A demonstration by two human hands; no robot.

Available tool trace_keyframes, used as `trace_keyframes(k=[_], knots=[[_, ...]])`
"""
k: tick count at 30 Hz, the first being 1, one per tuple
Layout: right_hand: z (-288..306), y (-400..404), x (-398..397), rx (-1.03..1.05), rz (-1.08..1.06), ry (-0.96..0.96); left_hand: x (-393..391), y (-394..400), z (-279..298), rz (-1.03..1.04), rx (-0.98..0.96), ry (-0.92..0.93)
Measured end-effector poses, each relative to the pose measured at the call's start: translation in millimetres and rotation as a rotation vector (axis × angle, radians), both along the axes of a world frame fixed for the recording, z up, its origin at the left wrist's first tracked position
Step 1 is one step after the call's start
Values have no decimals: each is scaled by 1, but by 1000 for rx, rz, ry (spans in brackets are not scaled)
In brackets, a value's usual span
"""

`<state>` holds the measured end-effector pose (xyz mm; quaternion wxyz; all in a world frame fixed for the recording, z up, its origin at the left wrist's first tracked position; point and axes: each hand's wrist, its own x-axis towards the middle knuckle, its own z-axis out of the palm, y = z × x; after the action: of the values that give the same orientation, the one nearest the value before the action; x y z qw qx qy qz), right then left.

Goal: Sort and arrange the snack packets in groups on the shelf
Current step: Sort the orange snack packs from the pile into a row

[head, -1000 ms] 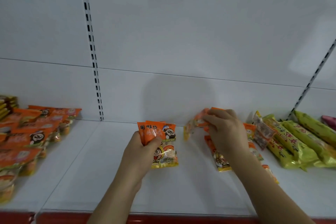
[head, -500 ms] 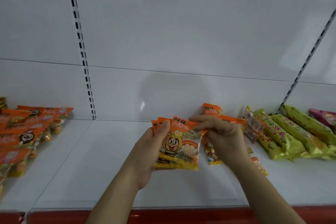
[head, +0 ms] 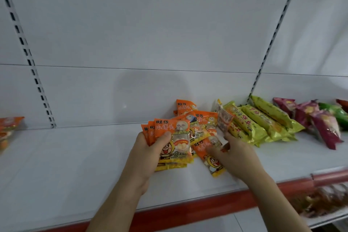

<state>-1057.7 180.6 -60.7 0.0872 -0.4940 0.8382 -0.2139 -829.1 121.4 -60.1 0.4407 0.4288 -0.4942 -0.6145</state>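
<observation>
**Hands on the orange packets, mid-shelf**

Left hand (head: 150, 149) grips a fanned stack of orange snack packets (head: 172, 143), thumb pressed across the front one. The stack stands nearly upright, long axis running top to bottom, orange printed tops pointing at the back panel and yellow bottom edges toward the shelf's front lip. Right hand (head: 233, 154) has its fingers curled onto a loose orange packet (head: 207, 153) lying on the white shelf (head: 75, 156); this one slants, its orange end up and to the left, its yellow end toward the red front edge (head: 188, 207). Whether the fingers pinch it or only press it is blurred.

Behind both hands, more loose orange packets (head: 195, 118) overlap in a heap. Just beside the heap on the right lie long yellow-green packets (head: 263, 120), side by side, slanting toward the back corner. Farther right sit purple packets (head: 323, 128). At the far left edge another orange group (head: 9, 126) rests, well apart.
</observation>
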Motion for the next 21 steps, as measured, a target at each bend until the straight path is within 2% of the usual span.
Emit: trace_keyframes(k=[3, 7, 8, 10, 12, 13, 19, 21], knots=[[4, 3, -4, -82, -9, -132, -5, 2, -1, 37, -18, -37], [9, 15, -14, -310, -93, -239, -6, 0, -1, 93, -44, -73], [13, 18, -14, -388, -89, -314, -7, 0, 0, 102, -50, -77], [24, 23, -6, -539, -10, -587, -9, 1, -2, 106, -60, -83], [36, 23, 14, -593, 107, -828, -11, 4, -2, 89, -79, -91], [39, 21, 26, -583, 150, -862, -13, 7, -1, 78, -90, -91], [15, -5, 77, -606, 74, -647, -24, 19, 8, 60, -62, -4], [10, -6, 88, -624, 119, -594, -24, 20, 6, 55, -54, -14]])
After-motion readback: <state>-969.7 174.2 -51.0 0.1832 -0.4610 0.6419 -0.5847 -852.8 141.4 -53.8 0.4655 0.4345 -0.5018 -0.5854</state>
